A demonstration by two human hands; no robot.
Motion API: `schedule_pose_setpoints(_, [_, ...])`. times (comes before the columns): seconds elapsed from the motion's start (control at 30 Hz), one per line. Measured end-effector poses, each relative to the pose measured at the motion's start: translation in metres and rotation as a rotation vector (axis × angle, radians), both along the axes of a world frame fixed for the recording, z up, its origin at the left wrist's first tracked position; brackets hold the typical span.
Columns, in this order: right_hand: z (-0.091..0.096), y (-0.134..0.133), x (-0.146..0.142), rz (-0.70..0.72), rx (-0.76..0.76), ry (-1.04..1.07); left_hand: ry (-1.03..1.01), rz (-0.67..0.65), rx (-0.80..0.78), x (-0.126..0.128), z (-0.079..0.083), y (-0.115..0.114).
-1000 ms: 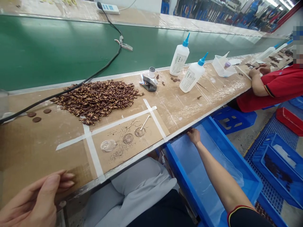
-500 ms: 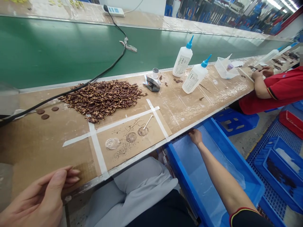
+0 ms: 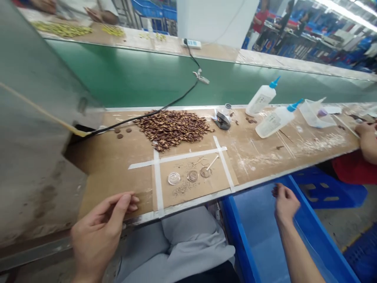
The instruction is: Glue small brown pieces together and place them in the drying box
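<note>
My left hand (image 3: pixel 104 226) hovers over the front edge of the cardboard-covered bench (image 3: pixel 118 184). Its fingers are curled in towards the thumb, and nothing shows between them. Above the blue bin (image 3: pixel 253 239) on the right is my right hand (image 3: pixel 285 202), fingers bent together; its fingertips look dark and blurred, so what they hold, if anything, is unclear. Between the hands, within white tape (image 3: pixel 158 184), lie a clear round dish (image 3: pixel 174 179), two stained dishes (image 3: pixel 193 176) and a white cotton swab (image 3: pixel 212 162). Behind them spreads a heap of small brown-and-yellow pieces (image 3: pixel 175 127).
Two white bottles with blue nozzles (image 3: pixel 275 122) stand right of the heap, near a clear plastic box (image 3: pixel 316 114). A black cable (image 3: pixel 179 97) crosses the heap. Brown discs (image 3: pixel 119 136) lie left. A metal panel (image 3: pixel 35 137) bounds the left side; a co-worker's hand (image 3: pixel 368 139) is far right.
My right hand has lifted from the blue bin's near end, its fingers now curled above it. My left hand stays curled over the bench edge. The camera view has swung left.
</note>
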State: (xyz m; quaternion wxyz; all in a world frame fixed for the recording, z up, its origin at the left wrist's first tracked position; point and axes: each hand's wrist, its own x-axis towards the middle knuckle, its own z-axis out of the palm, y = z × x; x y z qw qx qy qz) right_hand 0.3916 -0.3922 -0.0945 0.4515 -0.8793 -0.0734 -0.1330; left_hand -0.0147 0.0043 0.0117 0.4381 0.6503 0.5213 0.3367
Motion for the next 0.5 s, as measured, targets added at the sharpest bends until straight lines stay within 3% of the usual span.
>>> schedule_pose_setpoints(0.07, [0.034,0.017,-0.02,-0.077,0.098,-0.118,-0.026,-0.019,-0.002,-0.003,-0.004,0.0])
schedule_pose_setpoints(0.13, [0.069,0.05,-0.04,-0.017,0.145,-0.181,-0.04,-0.035,-0.001,-0.006,-0.009,0.002])
schedule_pose_setpoints(0.17, [0.087,0.073,-0.048,0.075,0.147,-0.19,-0.045,-0.049,-0.007,-0.008,-0.011,0.004])
schedule_pose_setpoints(0.27, [0.126,0.16,-0.063,0.565,0.065,-0.115,-0.067,-0.098,-0.025,-0.013,-0.011,0.006])
schedule_pose_setpoints(0.37, [0.138,0.252,-0.06,0.882,-0.046,-0.099,-0.095,-0.116,-0.059,-0.025,-0.007,0.002])
schedule_pose_setpoints(0.5, [0.129,0.334,-0.048,0.989,-0.177,-0.17,-0.053,-0.025,-0.076,-0.061,-0.005,-0.019])
